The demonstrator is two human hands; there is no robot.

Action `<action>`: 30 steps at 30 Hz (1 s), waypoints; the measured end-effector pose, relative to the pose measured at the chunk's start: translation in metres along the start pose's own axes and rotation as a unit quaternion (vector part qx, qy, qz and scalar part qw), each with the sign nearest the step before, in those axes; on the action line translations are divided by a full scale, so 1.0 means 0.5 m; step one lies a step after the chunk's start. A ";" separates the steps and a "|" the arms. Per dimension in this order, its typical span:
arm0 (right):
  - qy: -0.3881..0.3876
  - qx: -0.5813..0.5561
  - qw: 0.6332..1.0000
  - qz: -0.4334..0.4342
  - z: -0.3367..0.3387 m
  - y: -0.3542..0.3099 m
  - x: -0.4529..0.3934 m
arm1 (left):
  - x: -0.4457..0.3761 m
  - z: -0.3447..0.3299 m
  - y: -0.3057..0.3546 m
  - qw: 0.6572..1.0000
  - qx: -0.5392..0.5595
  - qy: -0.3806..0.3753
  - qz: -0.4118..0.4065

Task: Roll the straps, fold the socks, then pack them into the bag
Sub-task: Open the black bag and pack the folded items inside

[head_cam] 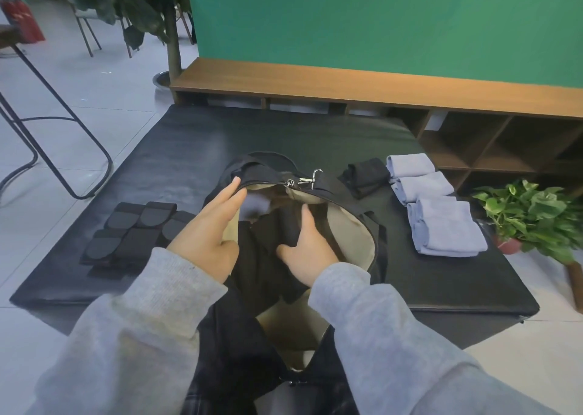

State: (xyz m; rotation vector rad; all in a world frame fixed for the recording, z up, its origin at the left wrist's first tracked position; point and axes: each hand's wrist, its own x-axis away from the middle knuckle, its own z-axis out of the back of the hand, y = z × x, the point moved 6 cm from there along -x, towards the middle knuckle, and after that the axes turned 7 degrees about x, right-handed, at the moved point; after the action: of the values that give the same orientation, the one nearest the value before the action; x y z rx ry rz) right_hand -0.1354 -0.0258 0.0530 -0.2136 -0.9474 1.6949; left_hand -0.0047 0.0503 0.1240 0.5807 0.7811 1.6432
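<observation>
A black bag (334, 190) with a tan lining is seen at the centre of the frame, unzipped, its mouth held wide; a metal clasp (310, 176) is seen at the far rim. It rests on a dark padded bench (189, 149).

Left hand (209, 234): fingers held straight, pressed against the left rim of the bag's opening. Nothing is gripped.

Right hand (307, 250): lowered inside the opening, fingers and thumb curled round a folded black item (288, 225). Whether this is a sock or a strap cannot be told. A pale blue-grey shape is glimpsed deeper in the bag, blurred.

Right of the bag, on the bench: a folded black pair of socks (367, 176) just beside the rim, then a row of folded pale blue socks (435, 206), stacked toward the right edge of the frame.

Left of the bag, on the bench: rolled black straps (132, 231), laid close together in a cluster.

Both arms are covered by grey sleeves (394, 335), lower frame.

Further out: a low wooden shelf unit (378, 88) behind the bench, a green wall (378, 20) above it, a potted plant (530, 215) at the right edge, a tall plant (142, 7) and chair legs at upper left, pale tiled floor (79, 80).
</observation>
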 end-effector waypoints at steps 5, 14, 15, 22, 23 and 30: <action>-0.017 -0.042 0.999 0.024 -0.053 -0.025 -0.003 | -0.004 -0.003 0.012 1.000 0.004 -0.001 0.000; -0.008 0.068 0.997 0.047 -0.094 -0.051 -0.018 | -0.023 0.018 0.040 0.992 0.121 0.021 -0.035; -0.009 0.079 0.996 0.051 -0.097 -0.051 -0.019 | -0.026 0.018 0.037 0.990 0.134 0.024 -0.039; -0.025 0.011 0.998 0.063 -0.095 -0.042 -0.024 | -0.035 -0.021 -0.009 0.976 0.212 0.049 -0.013; -0.029 -0.013 0.998 0.051 -0.090 -0.034 -0.025 | -0.036 -0.022 -0.014 0.976 0.213 0.054 -0.008; 0.054 -0.113 0.991 -0.052 -0.014 0.029 -0.055 | -0.035 -0.011 -0.015 0.977 0.202 0.063 0.001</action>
State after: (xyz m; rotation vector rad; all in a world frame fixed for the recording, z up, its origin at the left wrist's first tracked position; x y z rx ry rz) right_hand -0.1321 -0.0470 0.0299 -0.3961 -1.0502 1.4660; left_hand -0.0004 0.0328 0.1155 0.7645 1.2229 1.5412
